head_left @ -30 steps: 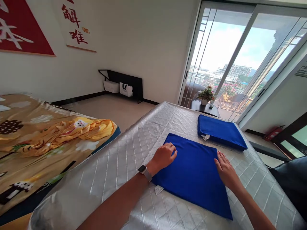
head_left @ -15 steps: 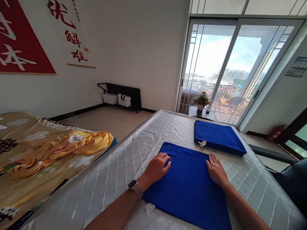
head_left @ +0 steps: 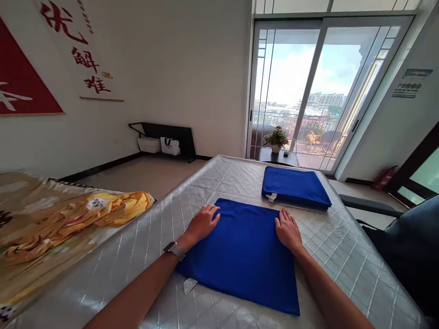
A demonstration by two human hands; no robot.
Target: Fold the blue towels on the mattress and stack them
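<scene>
Laying the left hand (head_left: 203,223) on the left edge of the blue cloth (head_left: 243,256), bending its fingers close together with the thumb sticking out. Resting the right hand (head_left: 288,228) at the far right corner, holding its fingers straight and together, thumb a bit apart. Pinching nothing that shows. Seeing the cloth lying nearly flat on the silver bed (head_left: 343,246), with a white tag (head_left: 190,285) poking out by the close left corner. Guessing flattening to be mostly done, with small creases left along the far edge. Seeing a neat blue pile (head_left: 297,185) just past the far right corner, not touching. Finding more bed showing left and right for moving, with its left and far edges well apart from the cloth.
</scene>
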